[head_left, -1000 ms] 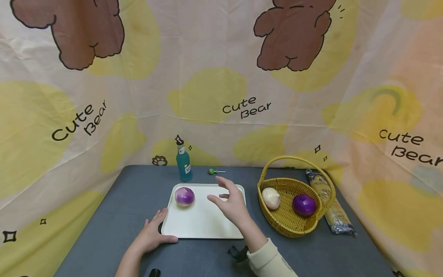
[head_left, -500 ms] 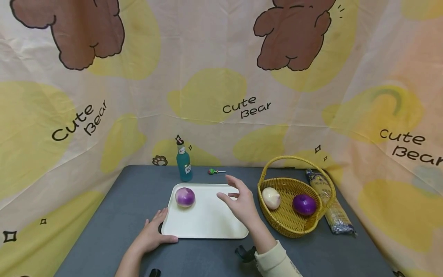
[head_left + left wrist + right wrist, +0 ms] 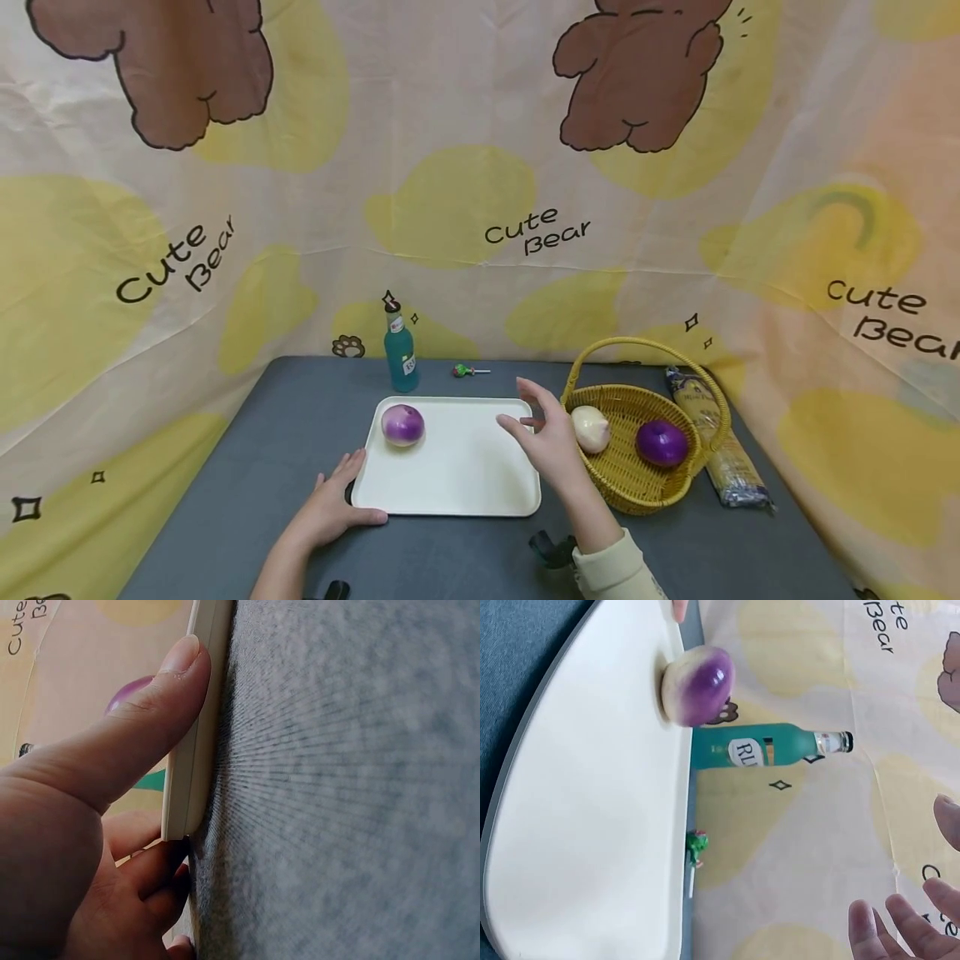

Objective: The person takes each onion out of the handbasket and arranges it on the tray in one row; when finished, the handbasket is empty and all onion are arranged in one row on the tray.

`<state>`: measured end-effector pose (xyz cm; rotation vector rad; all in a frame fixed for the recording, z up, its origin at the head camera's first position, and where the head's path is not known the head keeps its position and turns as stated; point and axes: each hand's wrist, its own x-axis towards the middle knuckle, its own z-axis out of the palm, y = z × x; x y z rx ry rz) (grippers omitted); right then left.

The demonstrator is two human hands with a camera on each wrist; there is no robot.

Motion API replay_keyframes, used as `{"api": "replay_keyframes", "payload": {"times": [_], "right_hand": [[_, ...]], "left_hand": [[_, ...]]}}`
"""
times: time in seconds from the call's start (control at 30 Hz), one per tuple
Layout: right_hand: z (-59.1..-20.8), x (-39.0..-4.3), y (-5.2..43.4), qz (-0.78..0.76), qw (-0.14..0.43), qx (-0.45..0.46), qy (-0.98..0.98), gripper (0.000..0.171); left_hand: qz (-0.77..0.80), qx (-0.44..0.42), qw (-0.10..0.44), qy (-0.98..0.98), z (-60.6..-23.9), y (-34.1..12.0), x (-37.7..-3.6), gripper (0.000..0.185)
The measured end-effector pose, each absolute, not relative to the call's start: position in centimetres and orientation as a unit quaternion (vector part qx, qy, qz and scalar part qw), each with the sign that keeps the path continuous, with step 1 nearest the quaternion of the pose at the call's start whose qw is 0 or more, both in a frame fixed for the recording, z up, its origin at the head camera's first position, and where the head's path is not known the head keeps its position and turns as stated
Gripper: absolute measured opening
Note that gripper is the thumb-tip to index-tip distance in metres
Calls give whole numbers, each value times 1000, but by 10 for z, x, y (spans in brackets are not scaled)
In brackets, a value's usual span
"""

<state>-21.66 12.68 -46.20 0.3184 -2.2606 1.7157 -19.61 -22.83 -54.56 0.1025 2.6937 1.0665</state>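
Grey table point(image 3: 247, 467), tray point(image 3: 450, 483) edge thumb-pressed

We see a white rectangular tray point(image 3: 450, 475) with rounded corners and a low raised rim, lying flat on the grey surface point(image 3: 240, 467). Its near left corner is touched by the left hand point(image 3: 330, 508). On its far left part sits a round onion point(image 3: 402, 424), purple on top and pale below. To the tray's right stands a woven yellow basket point(image 3: 637, 492) with an arched handle, holding a white onion point(image 3: 591, 429) on its left side and a deep purple onion point(image 3: 662, 442) to the right.
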Motion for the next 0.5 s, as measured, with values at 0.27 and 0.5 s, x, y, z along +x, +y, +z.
{"api": "replay_keyframes", "payload": {"times": [0.27, 0.5], "right_hand": [[-462, -216, 145, 578, 157, 92, -796, 63], [-463, -218, 159, 552, 180, 79, -810, 60]], "left_hand": [[361, 40, 116, 924, -546, -226, -197, 125], [362, 37, 115, 924, -546, -228, -196, 124]]}}
